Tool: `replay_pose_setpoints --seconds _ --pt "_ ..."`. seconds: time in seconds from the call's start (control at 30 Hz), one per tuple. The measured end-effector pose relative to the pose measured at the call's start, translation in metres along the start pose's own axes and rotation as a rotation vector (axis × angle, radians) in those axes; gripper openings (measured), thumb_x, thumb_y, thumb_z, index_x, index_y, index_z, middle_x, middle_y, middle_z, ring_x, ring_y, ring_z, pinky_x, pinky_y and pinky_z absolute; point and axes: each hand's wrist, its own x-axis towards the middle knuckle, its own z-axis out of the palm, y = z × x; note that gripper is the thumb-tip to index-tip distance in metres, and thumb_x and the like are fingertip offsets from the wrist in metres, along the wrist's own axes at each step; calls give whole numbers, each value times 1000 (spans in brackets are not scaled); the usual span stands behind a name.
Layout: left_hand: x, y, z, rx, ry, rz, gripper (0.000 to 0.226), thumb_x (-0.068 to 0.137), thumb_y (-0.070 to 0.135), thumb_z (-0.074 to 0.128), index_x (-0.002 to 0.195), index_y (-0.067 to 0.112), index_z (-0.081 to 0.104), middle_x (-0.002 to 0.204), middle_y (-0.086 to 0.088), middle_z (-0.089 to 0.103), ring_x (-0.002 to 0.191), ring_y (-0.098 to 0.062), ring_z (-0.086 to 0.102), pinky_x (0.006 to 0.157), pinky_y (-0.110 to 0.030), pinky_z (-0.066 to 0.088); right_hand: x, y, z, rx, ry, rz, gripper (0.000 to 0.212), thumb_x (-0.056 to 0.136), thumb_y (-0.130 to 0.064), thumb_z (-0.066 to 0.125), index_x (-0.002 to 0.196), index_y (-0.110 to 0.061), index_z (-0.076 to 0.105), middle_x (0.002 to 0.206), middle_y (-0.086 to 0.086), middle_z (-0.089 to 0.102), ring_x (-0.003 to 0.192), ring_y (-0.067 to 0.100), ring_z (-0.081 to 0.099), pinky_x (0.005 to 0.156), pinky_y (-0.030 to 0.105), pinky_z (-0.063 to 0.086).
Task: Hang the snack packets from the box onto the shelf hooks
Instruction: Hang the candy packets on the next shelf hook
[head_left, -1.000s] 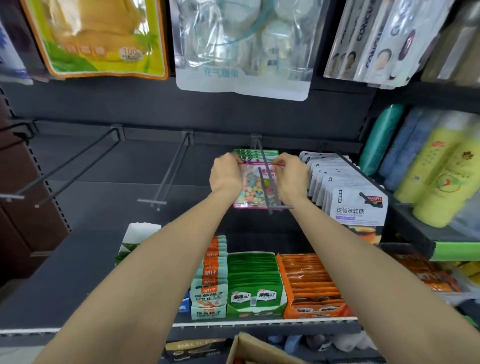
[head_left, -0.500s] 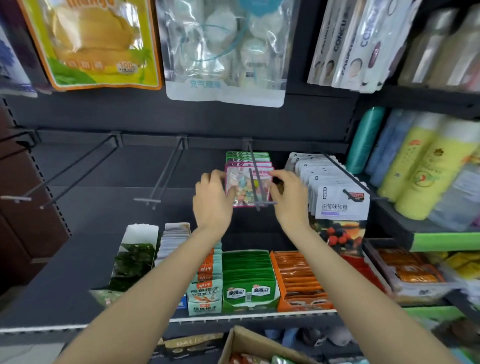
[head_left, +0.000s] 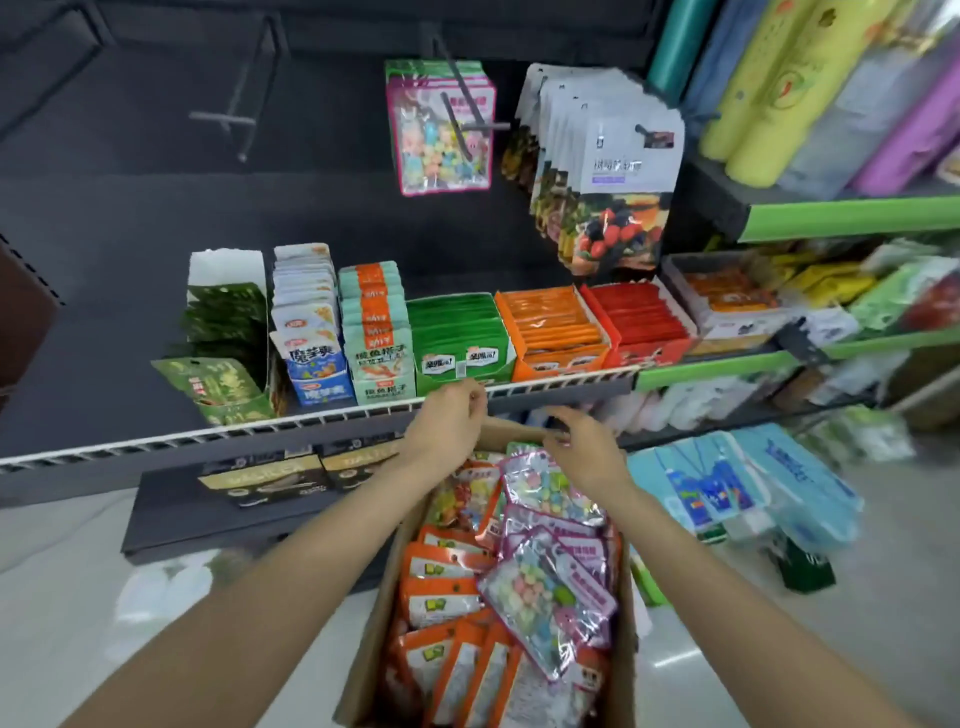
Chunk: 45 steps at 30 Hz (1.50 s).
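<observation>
Pink-edged clear candy packets (head_left: 553, 592) in box (head_left: 374, 644), both hands' fingers (head_left: 470, 397) loosely curled, holding nothing

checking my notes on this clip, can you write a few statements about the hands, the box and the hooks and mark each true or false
1. Both hands are over the cardboard box, none at the hooks. True: the left hand and right hand hover above its far end.
2. The box holds only orange packets. False: pink candy packets lie on top of the orange packets.
3. A pink candy packet hangs on a hook. True.
4. The hook left of it is full. False: it carries nothing.
5. The left hand grips an orange packet. False: its fingers are loosely curled and hold nothing.
</observation>
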Motion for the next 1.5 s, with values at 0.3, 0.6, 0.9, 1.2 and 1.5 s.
replay_pose_setpoints --seconds 0.3,0.6,0.9,1.2,1.5 --pt "-28 -39 87 -86 -490 -144 59 91 27 58 143 20 32 133 -8 56 115 -27 56 95 -38 46 -35 50 48 167 -80 309 64 88 -15 61 143 -12 28 127 16 55 113 33 55 93 37 43" --pt "-49 -39 92 -186 -244 -295 38 78 21 76 111 5 63 108 -8 69 101 -22 63 83 -29 46 -54 58 47 265 146 267 34 84 -19 67 58 -11 47 54 0 43 54 16 39 43 13 31" --pt "-46 -18 69 -166 -99 -303 41 81 20 73 115 3 60 115 -12 65 105 -28 61 87 -33 46 -51 41 24 357 280 203 43 89 -24 62 50 -21 45 53 -1 47 53 9 41 50 23 31" --pt "-24 0 -13 -145 192 54 24 95 9 51 111 6 68 116 -9 65 107 -20 57 85 -20 37 -35 9 -17 710 275 117 26 92 -2 53 106 -22 61 87 4 62 68 15 59 47 27 53" --pt "3 35 -103 -375 369 81 17 97 10 47 99 5 63 96 -9 60 61 5 56 51 -4 42 10 -76 -85 854 267 -98 11 86 -10 66 85 2 66 80 12 66 75 17 64 70 34 60"
